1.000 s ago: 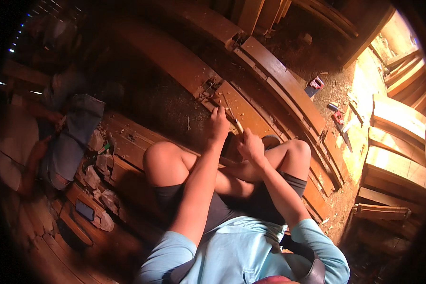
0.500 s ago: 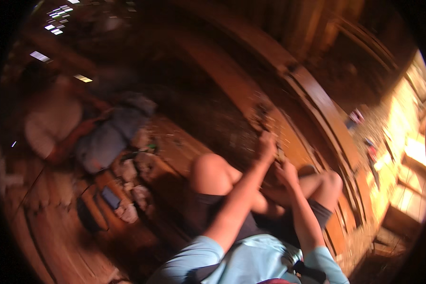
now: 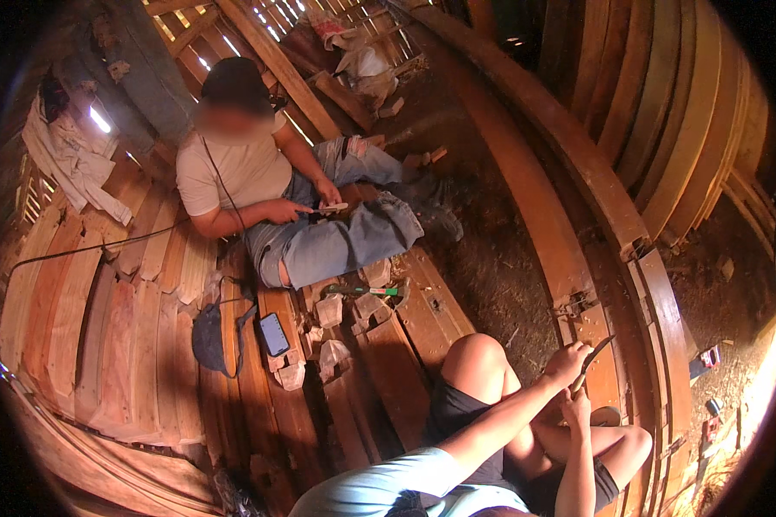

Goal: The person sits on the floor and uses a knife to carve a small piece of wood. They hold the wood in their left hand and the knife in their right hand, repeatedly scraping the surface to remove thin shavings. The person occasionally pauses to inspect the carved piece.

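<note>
Left hand: the person's left hand [image 3: 567, 364] is up by the raised bare knee, fingers curled tight around the lower end of a thin dark blade-like tool [image 3: 597, 353], so it's a closed grip on that.
Right hand: the right hand [image 3: 578, 407] sits just under the left one, fingers folded in, touching the same tool from below. Can't really tell if it's gripping the tool or something small hidden behind it.
Tool: it slants up and to the right from the two hands, with its tip over the long curved brown wooden beam [image 3: 569, 258] that runs past the knees.
Beam: there's a small metal bracket [image 3: 575, 303] on it just above the hands.
Other person: someone in a beige t-shirt and jeans [image 3: 259, 185] sits well apart on the wooden planks [image 3: 103, 336], both hands on a small pale piece on the lap.
Between the two: rough pale wood chunks [image 3: 332, 332], a green-handled tool [image 3: 362, 291], a dark phone with a blue screen [image 3: 273, 334], and a dark blue cap [image 3: 209, 338], all lying on the planks.
Far right: dirt floor with a few small bits, too small to make out.
</note>
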A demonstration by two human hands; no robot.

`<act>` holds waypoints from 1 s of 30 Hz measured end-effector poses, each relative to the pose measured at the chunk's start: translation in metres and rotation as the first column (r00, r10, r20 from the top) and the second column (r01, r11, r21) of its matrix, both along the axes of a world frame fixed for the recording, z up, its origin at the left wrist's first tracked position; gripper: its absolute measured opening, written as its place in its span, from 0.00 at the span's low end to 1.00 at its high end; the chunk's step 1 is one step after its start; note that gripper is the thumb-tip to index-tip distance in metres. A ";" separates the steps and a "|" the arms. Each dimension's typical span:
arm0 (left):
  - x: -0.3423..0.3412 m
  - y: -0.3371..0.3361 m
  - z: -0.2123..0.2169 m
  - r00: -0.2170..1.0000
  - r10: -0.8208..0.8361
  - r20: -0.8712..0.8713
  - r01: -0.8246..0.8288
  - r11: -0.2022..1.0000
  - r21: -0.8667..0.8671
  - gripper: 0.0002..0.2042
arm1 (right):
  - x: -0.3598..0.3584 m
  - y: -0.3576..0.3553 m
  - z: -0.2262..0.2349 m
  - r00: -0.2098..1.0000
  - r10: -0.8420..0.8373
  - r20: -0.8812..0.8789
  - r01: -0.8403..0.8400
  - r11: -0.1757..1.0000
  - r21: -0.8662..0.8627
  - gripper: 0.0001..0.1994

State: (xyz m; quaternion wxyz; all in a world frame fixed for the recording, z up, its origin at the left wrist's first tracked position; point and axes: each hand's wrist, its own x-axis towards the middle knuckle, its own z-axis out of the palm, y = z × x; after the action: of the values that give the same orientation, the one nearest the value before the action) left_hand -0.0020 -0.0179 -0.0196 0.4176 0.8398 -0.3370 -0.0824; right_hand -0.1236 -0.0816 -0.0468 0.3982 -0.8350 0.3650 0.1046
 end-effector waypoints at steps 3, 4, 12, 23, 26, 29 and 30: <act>0.003 0.000 -0.004 1.000 0.023 0.003 -0.023 1.000 0.017 0.12 | -0.001 0.000 0.002 0.999 0.049 0.001 -0.049 0.999 -0.022 0.24; 0.002 -0.001 -0.003 1.000 0.024 -0.004 -0.024 1.000 0.003 0.11 | -0.002 -0.001 -0.003 0.999 0.049 0.020 -0.048 0.998 -0.034 0.25; 0.003 0.003 0.003 0.997 0.072 0.016 -0.072 0.995 0.062 0.09 | -0.005 0.001 -0.003 0.995 0.095 0.026 -0.093 0.994 -0.064 0.26; -0.003 0.013 0.013 0.993 0.101 -0.060 -0.105 0.993 -0.062 0.04 | -0.007 0.016 0.023 0.991 0.134 0.005 -0.130 0.970 -0.206 0.21; -0.002 0.017 0.004 0.986 0.132 -0.106 -0.144 0.982 -0.123 0.04 | -0.004 0.020 0.028 0.987 0.157 -0.020 -0.158 0.968 -0.195 0.20; -0.004 0.021 -0.002 0.981 0.153 -0.122 -0.171 0.972 -0.160 0.04 | -0.003 0.026 0.039 0.982 0.165 -0.090 -0.179 0.970 -0.167 0.21; -0.001 0.019 -0.002 0.984 0.141 -0.104 -0.156 0.975 -0.155 0.05 | -0.002 0.023 0.036 0.979 0.151 -0.137 -0.173 0.969 -0.175 0.21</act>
State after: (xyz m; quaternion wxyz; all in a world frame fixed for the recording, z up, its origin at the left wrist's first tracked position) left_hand -0.0034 0.0007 -0.0219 0.5049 0.8211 -0.2590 -0.0619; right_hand -0.1254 -0.0591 -0.0104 0.2856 -0.8876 0.3273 0.1533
